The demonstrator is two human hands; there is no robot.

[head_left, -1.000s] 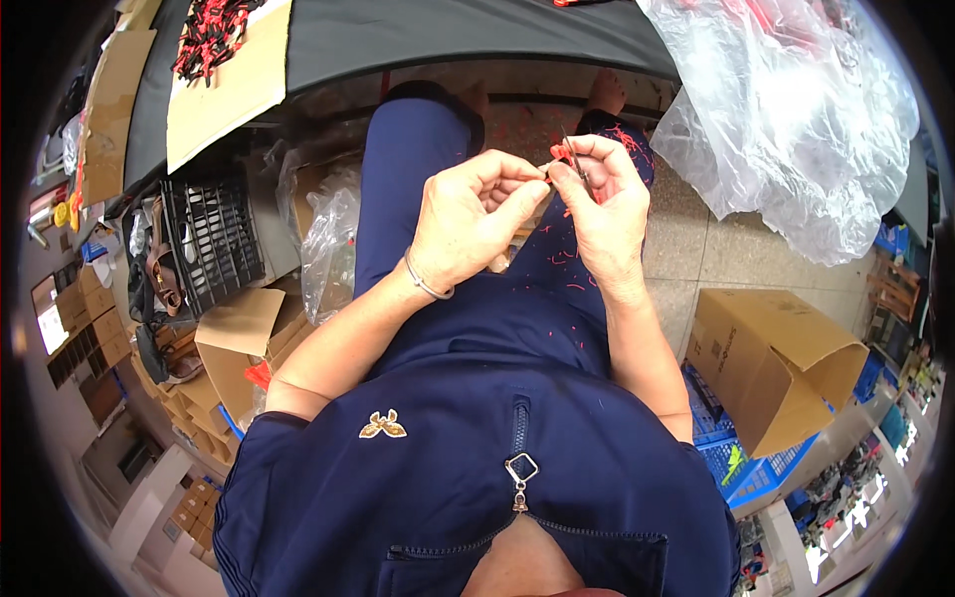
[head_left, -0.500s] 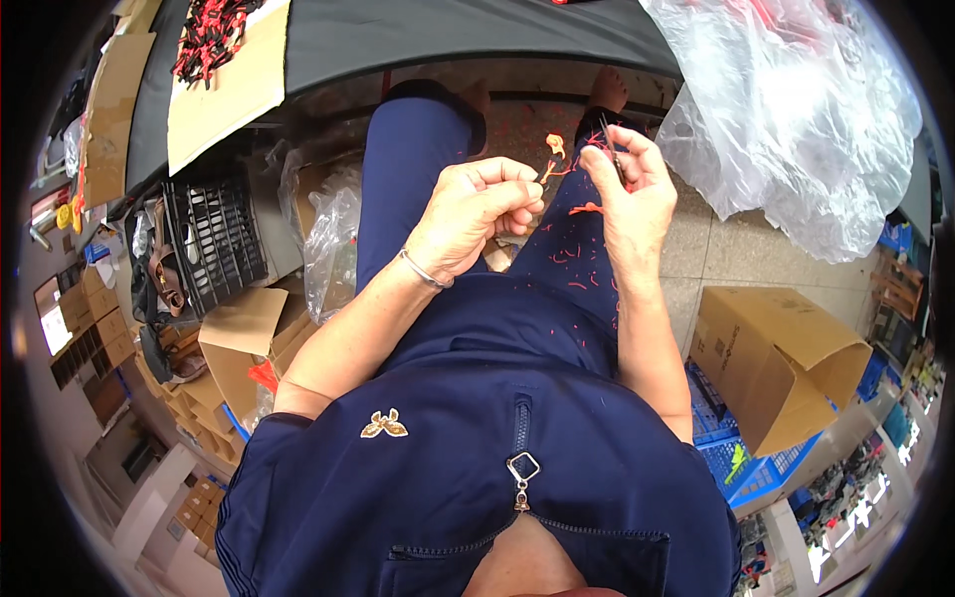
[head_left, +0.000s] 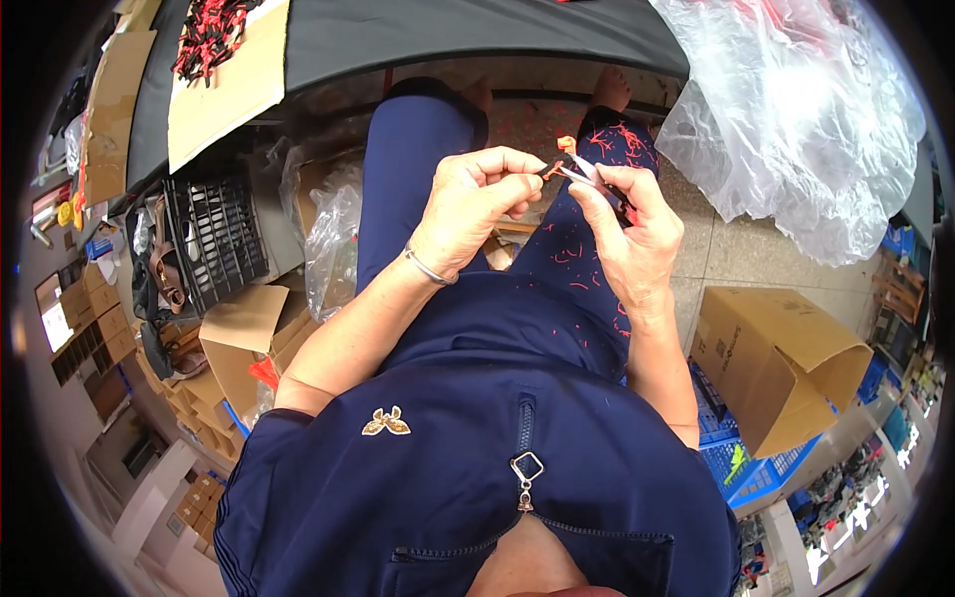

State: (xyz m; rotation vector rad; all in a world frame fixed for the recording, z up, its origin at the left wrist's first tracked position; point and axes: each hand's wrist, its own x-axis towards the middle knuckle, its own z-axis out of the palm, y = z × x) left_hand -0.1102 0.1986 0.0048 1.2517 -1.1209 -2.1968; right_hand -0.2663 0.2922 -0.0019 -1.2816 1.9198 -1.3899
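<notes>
My left hand (head_left: 466, 211) pinches a small orange-and-black corded piece (head_left: 564, 159) between thumb and fingertips, above my lap. In my right hand (head_left: 637, 234) is a pair of thread snips (head_left: 585, 175), its pale blades pointing left. The blades lie against the corded piece, or very close to it. Whether they are closed on a thread is too small to make out. Red thread scraps (head_left: 624, 141) are scattered over my right trouser leg, thickest by the knee.
A black-covered table (head_left: 448, 40) runs along the far side, bearing cardboard (head_left: 244, 109) with a heap of red-and-black pieces (head_left: 211, 40). Clear plastic sheeting (head_left: 786, 139) hangs at right. Below it, an open carton (head_left: 766, 358) sits on a blue crate (head_left: 736, 463). A black crate (head_left: 214, 229) stands left.
The snips have swung from pointing upward to pointing left, up to the corded piece. My right hand has turned with them. Loose red threads now lie by the right knee.
</notes>
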